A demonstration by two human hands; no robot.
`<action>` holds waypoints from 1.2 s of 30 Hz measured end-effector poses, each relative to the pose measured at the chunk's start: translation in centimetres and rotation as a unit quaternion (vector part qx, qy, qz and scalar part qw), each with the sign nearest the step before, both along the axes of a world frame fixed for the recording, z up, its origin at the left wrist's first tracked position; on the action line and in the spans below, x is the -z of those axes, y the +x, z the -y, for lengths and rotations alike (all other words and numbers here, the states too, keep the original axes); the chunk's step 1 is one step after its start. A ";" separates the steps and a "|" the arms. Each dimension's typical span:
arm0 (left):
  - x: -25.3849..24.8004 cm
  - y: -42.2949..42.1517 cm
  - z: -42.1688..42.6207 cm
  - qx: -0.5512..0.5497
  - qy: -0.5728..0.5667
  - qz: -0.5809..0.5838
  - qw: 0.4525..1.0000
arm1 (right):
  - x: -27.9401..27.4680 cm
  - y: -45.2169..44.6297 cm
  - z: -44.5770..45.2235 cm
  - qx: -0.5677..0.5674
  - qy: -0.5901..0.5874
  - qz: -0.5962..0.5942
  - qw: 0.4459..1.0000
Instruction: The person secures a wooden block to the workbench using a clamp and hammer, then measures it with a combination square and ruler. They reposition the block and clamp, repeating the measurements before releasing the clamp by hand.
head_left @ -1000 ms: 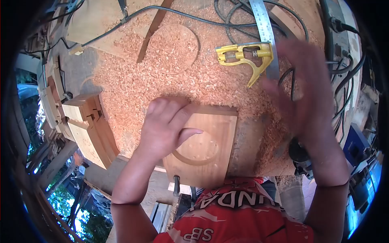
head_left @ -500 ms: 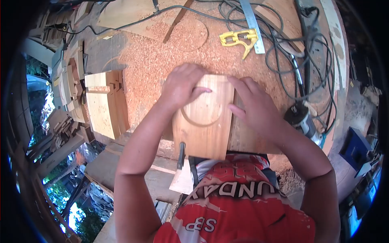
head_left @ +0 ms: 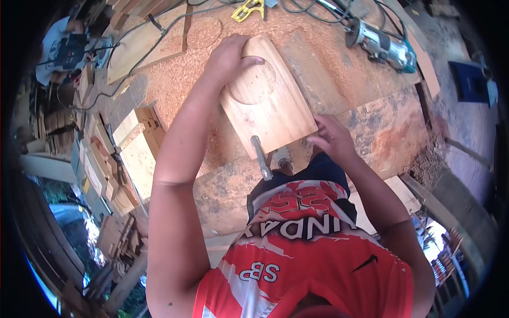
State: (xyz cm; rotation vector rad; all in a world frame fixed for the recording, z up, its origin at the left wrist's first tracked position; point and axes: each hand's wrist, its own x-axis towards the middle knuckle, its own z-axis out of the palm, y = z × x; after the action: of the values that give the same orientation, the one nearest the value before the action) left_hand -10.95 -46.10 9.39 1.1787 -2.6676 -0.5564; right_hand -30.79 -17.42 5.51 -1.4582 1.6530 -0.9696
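A pale wooden board [head_left: 275,108] with a rounded groove cut in its face lies tilted at the near edge of the bench. My left hand [head_left: 229,59] is wrapped over its far left edge, the thumb lying on top at the groove. My right hand [head_left: 334,142] is beside the board's near right corner, fingers apart and the fingertips close to the corner; whether they touch it I cannot tell. A metal clamp [head_left: 261,158] sits on the board's near edge, its bar pointing toward my body.
Wood shavings [head_left: 175,79] cover the bench. A silver and teal power tool [head_left: 382,46] lies at the back right, near black cables [head_left: 299,9]. A yellow-handled square [head_left: 248,9] is at the back. Cut wood blocks [head_left: 139,143] stand left; another person [head_left: 63,50] is far left.
My right hand has left the board's far right edge for its near right corner. The board now appears turned, its near end toward the right. The whole view has shifted.
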 end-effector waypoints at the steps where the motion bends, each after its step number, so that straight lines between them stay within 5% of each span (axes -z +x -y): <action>1: -0.1 -0.2 -0.2 0.013 -0.007 -0.004 1.000 | 0.4 0.2 0.0 0.013 -0.007 -0.004 1.000; 5: -0.7 -0.4 -0.2 -0.025 0.046 -0.001 0.999 | 0.6 0.6 0.1 0.069 -0.085 0.018 0.994; 17: -0.8 -0.4 -0.4 -0.036 0.064 0.011 0.997 | 1.9 -0.6 0.8 0.041 -0.077 0.098 0.991; 24: -0.7 -0.5 -0.6 -0.044 0.097 0.000 0.994 | 1.0 1.3 -0.2 0.126 -0.064 0.159 0.977; 27: -0.1 -0.3 -0.4 -0.028 0.085 -0.015 0.996 | 0.8 4.1 -2.7 0.218 -0.218 0.047 0.950; 29: 0.5 -0.3 0.1 -0.024 0.081 -0.021 0.996 | 2.8 6.6 -4.7 0.156 -0.128 0.244 0.949; 30: 0.6 -0.3 0.2 -0.021 0.074 -0.023 0.997 | 2.8 6.8 -4.4 0.159 -0.128 0.246 0.948; 32: 0.9 -0.2 0.2 -0.021 0.077 -0.027 0.996 | 2.4 7.2 -4.0 -0.105 -0.042 0.290 0.950; 36: 1.1 -0.2 0.3 -0.015 0.057 -0.022 0.998 | 1.2 5.3 -1.3 -0.192 -0.051 0.260 0.945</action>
State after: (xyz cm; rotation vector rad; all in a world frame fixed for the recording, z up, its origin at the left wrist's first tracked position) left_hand -11.12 -46.43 8.27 1.2190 -2.6087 -0.7300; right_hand -25.47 -16.12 4.32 -1.3686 0.9108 -1.1021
